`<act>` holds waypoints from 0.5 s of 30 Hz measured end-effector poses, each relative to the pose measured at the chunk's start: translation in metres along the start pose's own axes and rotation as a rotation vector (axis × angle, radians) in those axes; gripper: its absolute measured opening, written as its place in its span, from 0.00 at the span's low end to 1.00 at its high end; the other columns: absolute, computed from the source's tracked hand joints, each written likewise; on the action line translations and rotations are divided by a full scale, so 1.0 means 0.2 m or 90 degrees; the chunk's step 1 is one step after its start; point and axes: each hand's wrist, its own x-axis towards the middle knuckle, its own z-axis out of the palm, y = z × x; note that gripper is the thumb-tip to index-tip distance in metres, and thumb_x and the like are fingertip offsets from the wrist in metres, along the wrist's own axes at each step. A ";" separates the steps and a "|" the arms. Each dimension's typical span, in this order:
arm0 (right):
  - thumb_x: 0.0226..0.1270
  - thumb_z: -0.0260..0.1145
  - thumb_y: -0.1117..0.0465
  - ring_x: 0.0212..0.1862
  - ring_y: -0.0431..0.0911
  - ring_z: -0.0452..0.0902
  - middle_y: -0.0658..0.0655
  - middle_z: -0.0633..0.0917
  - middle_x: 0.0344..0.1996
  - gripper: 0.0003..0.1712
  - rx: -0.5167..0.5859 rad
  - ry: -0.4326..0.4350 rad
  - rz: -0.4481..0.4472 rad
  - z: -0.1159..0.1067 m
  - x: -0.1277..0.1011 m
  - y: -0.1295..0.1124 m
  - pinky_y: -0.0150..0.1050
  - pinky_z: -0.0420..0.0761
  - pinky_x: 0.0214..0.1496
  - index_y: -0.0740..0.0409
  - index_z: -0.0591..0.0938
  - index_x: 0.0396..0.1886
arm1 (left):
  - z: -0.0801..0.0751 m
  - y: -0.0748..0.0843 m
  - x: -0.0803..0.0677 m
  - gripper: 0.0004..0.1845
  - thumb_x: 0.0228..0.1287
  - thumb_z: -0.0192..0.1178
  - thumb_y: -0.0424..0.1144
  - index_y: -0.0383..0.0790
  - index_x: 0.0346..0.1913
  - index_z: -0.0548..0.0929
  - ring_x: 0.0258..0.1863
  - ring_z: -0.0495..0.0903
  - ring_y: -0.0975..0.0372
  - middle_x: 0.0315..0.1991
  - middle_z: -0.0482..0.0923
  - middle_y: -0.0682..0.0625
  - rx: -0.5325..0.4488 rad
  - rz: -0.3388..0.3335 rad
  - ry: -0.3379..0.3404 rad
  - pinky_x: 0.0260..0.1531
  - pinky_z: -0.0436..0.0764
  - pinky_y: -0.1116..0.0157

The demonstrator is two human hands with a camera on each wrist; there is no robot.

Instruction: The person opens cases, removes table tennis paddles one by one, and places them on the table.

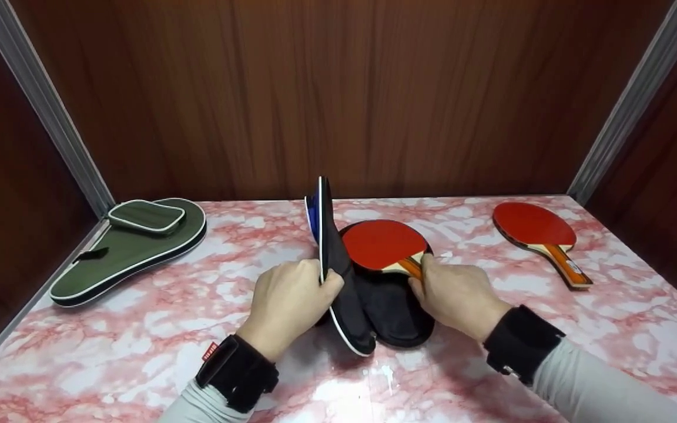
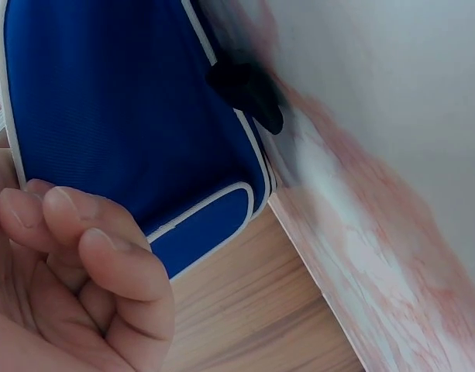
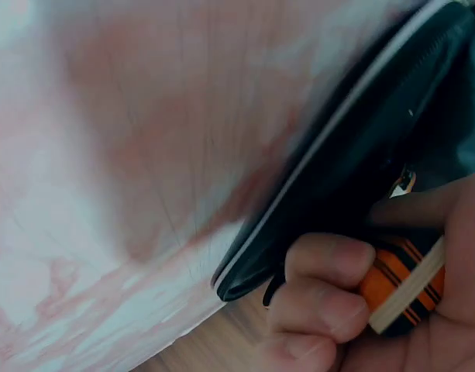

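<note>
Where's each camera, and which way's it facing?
Head: on the head, looks forward and down at the blue case and held paddle; left hand, right hand, sleeves show.
Left wrist: worn there, faces the blue case's outside; curled fingers show.
Right wrist: worn there, faces the handle and table; fingers show.
Shared: head and right wrist show the handle.

gap in table (image 1: 238, 235) ran from green case (image 1: 138, 249) at left to centre's raised flap (image 1: 339, 258), which barred low crossing, another gap separated right hand (image 1: 456, 288) from rightmost bat (image 1: 535, 228), wall (image 1: 338, 100) closed top
</note>
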 end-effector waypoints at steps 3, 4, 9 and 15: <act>0.80 0.70 0.53 0.21 0.60 0.81 0.55 0.75 0.16 0.20 0.032 -0.032 0.015 -0.04 0.00 0.05 0.59 0.81 0.25 0.67 0.78 0.50 | 0.00 0.00 0.00 0.21 0.71 0.59 0.47 0.50 0.17 0.75 0.20 0.77 0.54 0.16 0.73 0.54 -0.001 0.002 0.008 0.23 0.74 0.53; 0.80 0.70 0.53 0.22 0.59 0.81 0.55 0.76 0.16 0.20 0.042 -0.036 0.017 -0.05 -0.01 0.06 0.60 0.81 0.25 0.67 0.78 0.50 | 0.00 0.00 0.00 0.21 0.71 0.59 0.47 0.50 0.16 0.75 0.20 0.77 0.53 0.15 0.73 0.54 -0.001 0.003 0.011 0.22 0.74 0.53; 0.82 0.68 0.52 0.22 0.55 0.79 0.54 0.75 0.19 0.18 0.081 -0.052 0.032 -0.09 -0.03 0.15 0.58 0.80 0.25 0.63 0.75 0.46 | 0.00 0.00 0.00 0.22 0.71 0.59 0.48 0.50 0.16 0.75 0.20 0.79 0.52 0.15 0.73 0.53 0.004 0.003 0.018 0.23 0.75 0.51; 0.84 0.66 0.48 0.19 0.53 0.75 0.54 0.73 0.18 0.23 0.082 -0.032 0.050 -0.12 -0.03 0.27 0.57 0.78 0.22 0.66 0.76 0.48 | 0.01 0.00 -0.01 0.22 0.72 0.60 0.48 0.50 0.16 0.75 0.20 0.79 0.52 0.16 0.74 0.52 0.007 -0.001 0.019 0.22 0.75 0.51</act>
